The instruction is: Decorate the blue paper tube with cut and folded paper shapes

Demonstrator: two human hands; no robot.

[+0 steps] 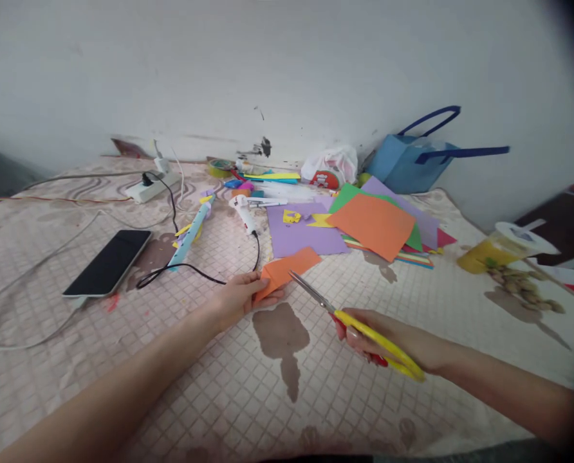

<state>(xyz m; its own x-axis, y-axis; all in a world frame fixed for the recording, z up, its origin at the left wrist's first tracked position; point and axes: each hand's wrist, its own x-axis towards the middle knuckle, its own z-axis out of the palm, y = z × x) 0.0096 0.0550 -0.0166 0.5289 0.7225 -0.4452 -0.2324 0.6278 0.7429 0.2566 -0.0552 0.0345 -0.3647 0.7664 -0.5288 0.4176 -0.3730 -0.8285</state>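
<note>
Between the thumb and fingers of my left hand [241, 297] is a strip of orange paper [287, 270], which points away to the right. My right hand [371, 331] is closed round the handles of a pair of scissors [325, 302], one handle yellow and the other red. The metal blades look closed or nearly so, with their tip at the lower edge of the orange strip; whether they touch it I cannot tell. Just beyond the strip lies a purple sheet [301, 241] with small yellow paper pieces [291, 217] on it.
A glue gun [243, 215] with a black cord lies behind my left hand. Left are a phone [108, 263] on its cable and a power strip [154, 186]. Right are stacked coloured sheets [376, 222], a blue bag [407, 164] and a cup of yellow drink [494, 251].
</note>
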